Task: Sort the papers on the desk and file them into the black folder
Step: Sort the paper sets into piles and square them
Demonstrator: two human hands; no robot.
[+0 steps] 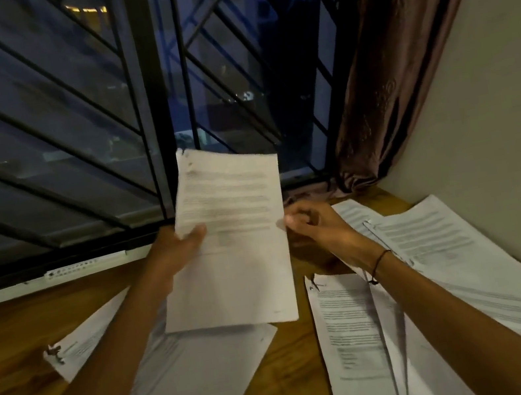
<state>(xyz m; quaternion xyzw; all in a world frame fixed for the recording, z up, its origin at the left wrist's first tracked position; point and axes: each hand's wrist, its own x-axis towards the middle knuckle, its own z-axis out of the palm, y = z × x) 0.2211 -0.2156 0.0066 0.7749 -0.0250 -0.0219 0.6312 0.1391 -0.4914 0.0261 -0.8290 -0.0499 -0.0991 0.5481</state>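
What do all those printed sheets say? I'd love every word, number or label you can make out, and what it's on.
None can be quoted; all print is too blurred.
White printed sheet held up by the left hand and right hand: grey lines, unreadable.
White sheets on the wooden desk, left and right: blurred paragraphs.
Far-right white sheets: blurred too.
White strip on the window sill: tiny marks, unreadable.

print on held paper (229, 237): we are finding it too blurred to read
right-hand sheets (355, 347): we are losing them past the bottom edge
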